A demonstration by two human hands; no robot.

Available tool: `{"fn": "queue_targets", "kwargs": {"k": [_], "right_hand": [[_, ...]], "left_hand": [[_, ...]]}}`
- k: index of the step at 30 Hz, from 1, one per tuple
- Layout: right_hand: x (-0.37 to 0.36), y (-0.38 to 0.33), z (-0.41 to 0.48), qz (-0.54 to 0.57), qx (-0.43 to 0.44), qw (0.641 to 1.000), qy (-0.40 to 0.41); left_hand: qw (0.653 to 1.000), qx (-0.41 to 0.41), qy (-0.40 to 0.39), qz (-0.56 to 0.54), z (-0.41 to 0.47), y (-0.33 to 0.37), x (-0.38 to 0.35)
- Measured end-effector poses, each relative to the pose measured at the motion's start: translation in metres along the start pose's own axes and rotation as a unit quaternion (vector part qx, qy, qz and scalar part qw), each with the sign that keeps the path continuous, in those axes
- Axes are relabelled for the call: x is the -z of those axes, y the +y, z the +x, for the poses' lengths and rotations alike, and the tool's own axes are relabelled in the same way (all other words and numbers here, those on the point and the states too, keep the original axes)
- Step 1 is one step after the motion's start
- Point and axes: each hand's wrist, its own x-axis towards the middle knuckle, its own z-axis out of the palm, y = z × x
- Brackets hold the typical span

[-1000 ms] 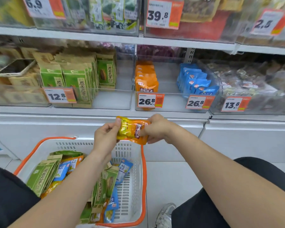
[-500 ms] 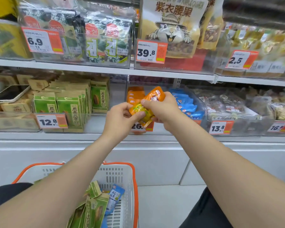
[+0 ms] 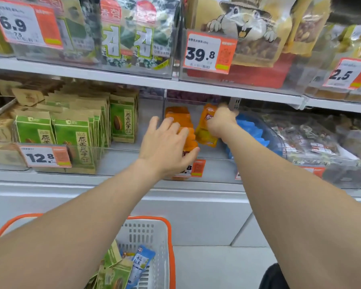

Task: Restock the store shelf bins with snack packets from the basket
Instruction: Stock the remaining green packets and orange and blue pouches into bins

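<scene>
Our right hand (image 3: 220, 122) is pinching an orange packet (image 3: 205, 132), holding it upright inside the middle bin (image 3: 214, 155), just beside the row of orange packets (image 3: 178, 115). Our left hand (image 3: 167, 142) lies spread on that row, fingers pretty straight. The basket (image 3: 169, 247) sits down below with more packets (image 3: 141, 263) in it.

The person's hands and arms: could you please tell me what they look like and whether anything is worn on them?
The left hand and right hand are bare: no gloves, no visible rings. The left arm and right arm are uncovered to the frame's edge, with no sleeve, watch or bracelet in view.
</scene>
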Motion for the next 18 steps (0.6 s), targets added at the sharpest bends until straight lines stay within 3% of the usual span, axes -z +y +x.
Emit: {"fn": "queue_targets", "kwargs": {"k": [3, 8, 14, 18], "right_hand": [[-0.013, -0.007, 0.024, -0.071, 0.022, 0.996, -0.042], [-0.046, -0.014, 0.057, -0.197, 0.046, 0.979, -0.013], [-0.081, -0.011, 0.085, -0.185, 0.030, 0.982, 0.011], [-0.088, -0.002, 0.092, -0.080, 0.020, 0.997, -0.011]], "left_hand": [[1.000, 0.010, 0.020, 0.006, 0.011, -0.011, -0.004], [0.999, -0.023, 0.026, -0.019, 0.004, -0.030, -0.026], [0.998, -0.017, 0.041, -0.041, 0.004, -0.032, -0.034], [0.997, -0.017, 0.054, -0.046, 0.003, -0.032, -0.035]]}}
